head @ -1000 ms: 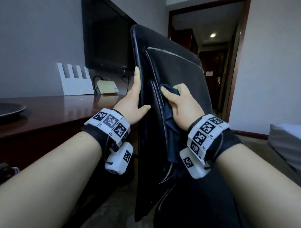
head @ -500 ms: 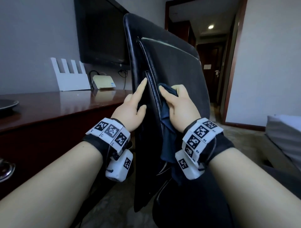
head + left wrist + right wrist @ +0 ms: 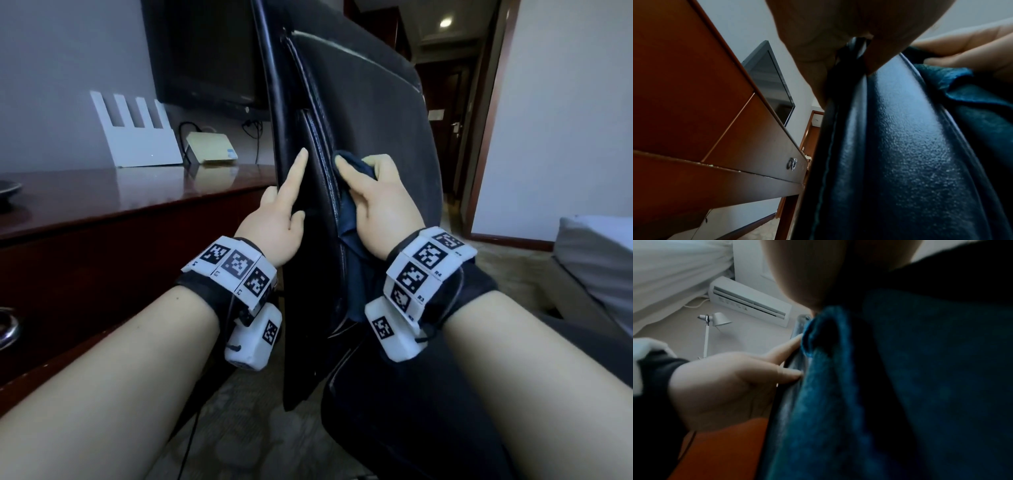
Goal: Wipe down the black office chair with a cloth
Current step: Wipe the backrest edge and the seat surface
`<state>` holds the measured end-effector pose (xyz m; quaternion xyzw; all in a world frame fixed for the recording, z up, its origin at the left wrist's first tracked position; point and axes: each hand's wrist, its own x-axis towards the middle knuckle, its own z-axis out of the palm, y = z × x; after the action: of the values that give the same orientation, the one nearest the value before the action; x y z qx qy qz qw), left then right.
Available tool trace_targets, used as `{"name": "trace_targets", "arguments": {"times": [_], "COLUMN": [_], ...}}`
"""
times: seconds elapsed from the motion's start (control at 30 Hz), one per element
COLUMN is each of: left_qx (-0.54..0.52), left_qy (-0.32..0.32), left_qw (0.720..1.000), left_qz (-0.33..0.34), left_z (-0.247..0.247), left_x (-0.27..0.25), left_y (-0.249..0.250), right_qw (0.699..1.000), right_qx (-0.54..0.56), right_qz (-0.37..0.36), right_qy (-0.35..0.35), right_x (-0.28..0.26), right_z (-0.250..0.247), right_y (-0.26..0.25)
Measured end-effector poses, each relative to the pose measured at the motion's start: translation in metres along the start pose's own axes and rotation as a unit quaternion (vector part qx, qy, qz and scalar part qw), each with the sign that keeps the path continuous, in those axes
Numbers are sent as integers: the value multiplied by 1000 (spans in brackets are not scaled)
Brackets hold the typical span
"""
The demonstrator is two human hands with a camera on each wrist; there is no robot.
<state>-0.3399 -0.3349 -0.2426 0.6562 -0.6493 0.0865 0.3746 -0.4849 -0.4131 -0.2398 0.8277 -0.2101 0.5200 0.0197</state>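
Note:
The black office chair (image 3: 376,137) stands close in front of me with its tall padded backrest almost edge-on. My left hand (image 3: 294,192) holds the backrest's left edge, index finger stretched up the side panel and thumb against the piping. In the left wrist view, the left hand (image 3: 849,65) straddles that edge of the chair (image 3: 900,146). My right hand (image 3: 363,171) grips a dark blue cloth (image 3: 351,219) and presses it on the backrest's front face beside the seam. The cloth (image 3: 900,386) hangs down below the hand and fills the right wrist view.
A dark wooden desk (image 3: 137,198) runs along the left, carrying a white router (image 3: 137,137) and a beige box (image 3: 212,147) under a wall TV (image 3: 205,51). A bed (image 3: 599,257) sits at the right. An open doorway (image 3: 455,120) lies behind the chair.
My left hand has slid down the backrest's edge, and its index finger now lies on the side panel. The right hand keeps the cloth by the seam. The view has moved closer.

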Motion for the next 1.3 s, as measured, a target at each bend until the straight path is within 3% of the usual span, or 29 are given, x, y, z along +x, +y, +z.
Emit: {"name": "trace_targets", "arguments": {"times": [0.13, 0.27, 0.43, 0.57, 0.8, 0.9, 1.1, 1.23, 1.3], "left_qx": [-8, -8, -7, -20, -18, -5, 9, 1, -1], "left_qy": [-2, -1, 6, 2, -31, -43, -52, -44, -41], "left_qw": [1000, 1000, 1000, 1000, 999, 999, 998, 998, 998], "left_qz": [-4, -7, -10, -11, -25, -28, -29, -38, -42], "left_z": [0, 1, 3, 6, 25, 27, 30, 30, 31], "left_x": [-1, -1, 1, -6, -25, -25, -26, -25, -24], "left_y": [-1, 1, 2, 0, -8, -10, -13, -15, -16], "right_qw": [999, 998, 999, 999, 996, 997, 998, 995, 994], "right_qx": [34, 42, 29, 32, 58, 49, 45, 58, 68], "right_qz": [21, 38, 25, 17, 70, 54, 23, 64, 79], "right_qy": [17, -23, 15, 24, 3, -18, 34, 52, 28], "right_x": [-40, -75, -41, -22, -89, -86, -55, -86, -113], "right_z": [16, 15, -7, 4, 22, 14, 10, 32, 39], "right_y": [4, 12, 10, 2, 7, 13, 8, 3, 8]}}
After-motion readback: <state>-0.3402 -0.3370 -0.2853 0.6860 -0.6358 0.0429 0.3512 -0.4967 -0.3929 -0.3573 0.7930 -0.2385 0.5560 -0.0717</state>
